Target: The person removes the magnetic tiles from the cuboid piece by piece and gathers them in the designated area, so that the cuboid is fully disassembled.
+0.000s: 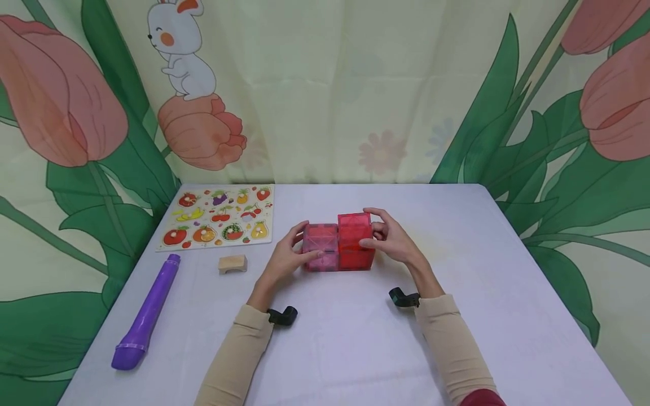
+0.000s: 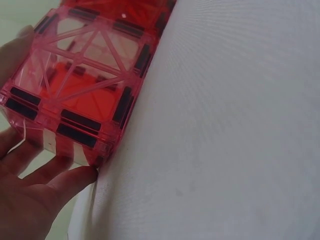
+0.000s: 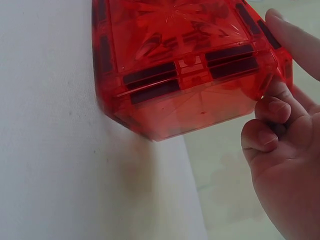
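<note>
In the head view a pink see-through magnetic-tile cube (image 1: 321,237) and a red one (image 1: 355,228) stand side by side on the table. The red one's top reaches a little farther back than the pink one's. My left hand (image 1: 288,255) holds the pink cube at its left side, thumb at the front. Its fingers (image 2: 75,182) show beside the dark-edged tiles in the left wrist view. At the red cube's right side, my right hand (image 1: 396,239) grips it between thumb and fingers. In the right wrist view some fingers (image 3: 260,137) are curled beside the red cube (image 3: 195,107).
To the left lie a purple toy microphone (image 1: 148,316) and a small wooden arch block (image 1: 232,264). A fruit puzzle board (image 1: 215,217) is at the back left of the white-covered table (image 1: 335,355). Behind hangs a printed curtain (image 1: 315,101). Each wrist wears a black camera (image 1: 282,316).
</note>
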{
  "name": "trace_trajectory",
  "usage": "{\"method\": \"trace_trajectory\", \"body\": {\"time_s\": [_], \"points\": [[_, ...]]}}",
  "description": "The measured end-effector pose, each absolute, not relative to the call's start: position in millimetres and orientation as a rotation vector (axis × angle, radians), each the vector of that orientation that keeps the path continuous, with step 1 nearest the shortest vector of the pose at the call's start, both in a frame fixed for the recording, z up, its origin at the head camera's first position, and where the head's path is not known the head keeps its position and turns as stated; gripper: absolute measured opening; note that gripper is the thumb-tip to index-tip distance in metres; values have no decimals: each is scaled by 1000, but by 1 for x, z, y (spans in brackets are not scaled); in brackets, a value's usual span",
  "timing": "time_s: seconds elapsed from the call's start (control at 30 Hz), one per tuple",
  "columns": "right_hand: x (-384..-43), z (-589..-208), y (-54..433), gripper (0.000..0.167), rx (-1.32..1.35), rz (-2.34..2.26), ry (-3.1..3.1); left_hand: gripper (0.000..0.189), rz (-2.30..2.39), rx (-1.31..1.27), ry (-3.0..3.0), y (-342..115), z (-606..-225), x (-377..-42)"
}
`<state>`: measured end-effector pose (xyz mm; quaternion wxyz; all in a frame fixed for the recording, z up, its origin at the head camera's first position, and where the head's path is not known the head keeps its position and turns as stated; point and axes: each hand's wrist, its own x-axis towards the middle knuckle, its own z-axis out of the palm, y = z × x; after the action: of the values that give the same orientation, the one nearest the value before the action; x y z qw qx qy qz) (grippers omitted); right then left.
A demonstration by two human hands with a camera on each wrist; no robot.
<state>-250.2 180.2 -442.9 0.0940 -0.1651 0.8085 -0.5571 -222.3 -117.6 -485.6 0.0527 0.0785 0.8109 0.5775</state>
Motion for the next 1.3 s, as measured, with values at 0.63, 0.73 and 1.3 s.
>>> {"method": "trace_trajectory", "body": {"time_s": [0.63,0.73,1.3], "points": [[-273,-441,193,79,-370,-1883,2454,95,1771,241,2464,-117,-486,-222],[-278,-437,193,77,-322,-1879,2446,94,1772,239,2460,-117,-485,-222],[-317,-449,205,80,-84,-1719,2661,93,1768,241,2460,-117,-485,-222]]}}
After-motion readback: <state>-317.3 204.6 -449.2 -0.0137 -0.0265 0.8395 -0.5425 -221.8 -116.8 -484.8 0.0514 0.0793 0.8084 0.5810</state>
